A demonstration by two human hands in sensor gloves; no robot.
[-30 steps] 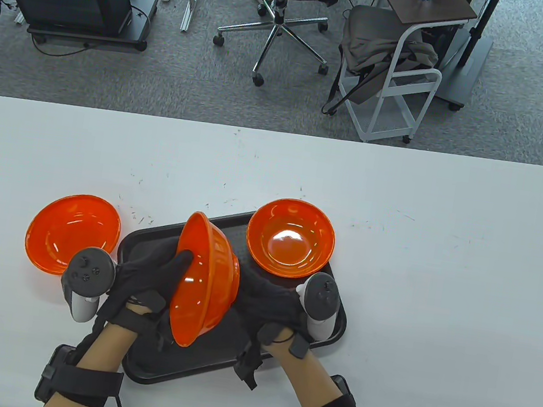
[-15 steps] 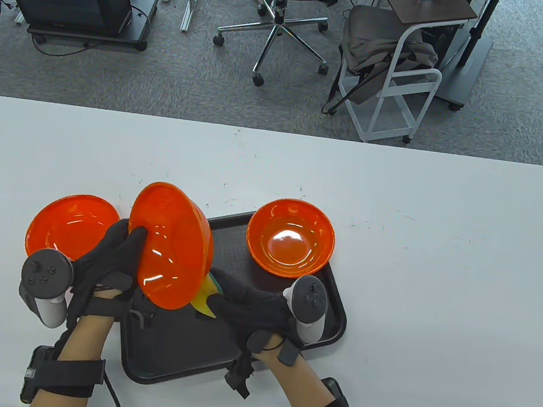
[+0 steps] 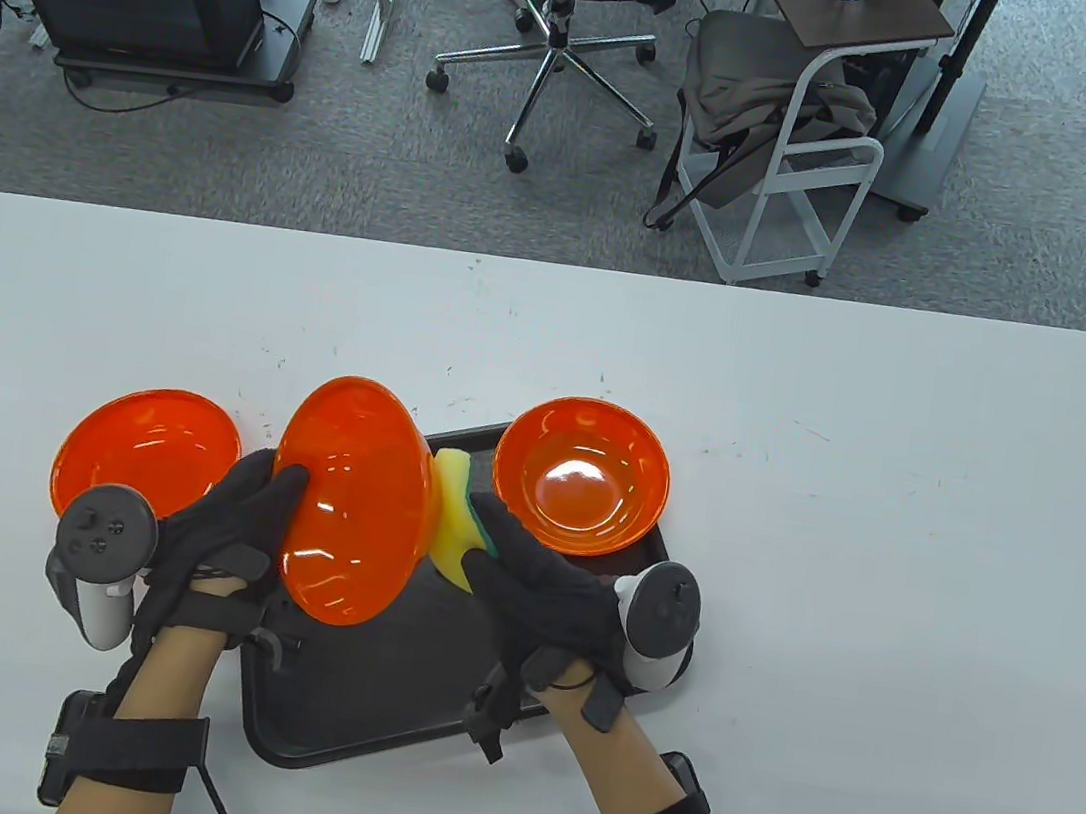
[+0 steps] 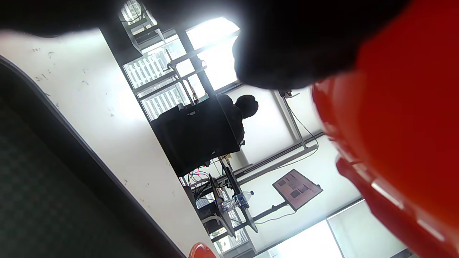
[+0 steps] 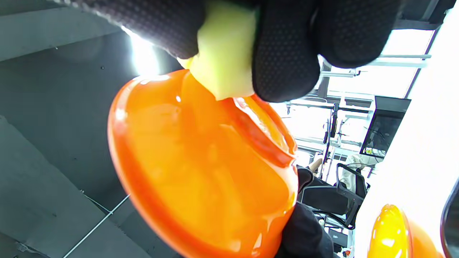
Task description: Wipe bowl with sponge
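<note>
My left hand grips an orange bowl by its rim, tilted on edge above the black tray, with its inside facing left toward me. My right hand holds a yellow-green sponge and presses it against the bowl's outer underside. In the right wrist view the sponge touches the bowl near its foot ring. In the left wrist view the bowl fills the right side, below a dark finger.
A second orange bowl sits upright on the tray's far right corner. A third orange bowl rests on the white table left of the tray, close behind my left hand. Chairs and a cart stand beyond the table's far edge.
My left hand swung the bowl left and turned its inside toward me. My right hand brought the sponge up from low behind the bowl and pressed it on the bowl's outside.
</note>
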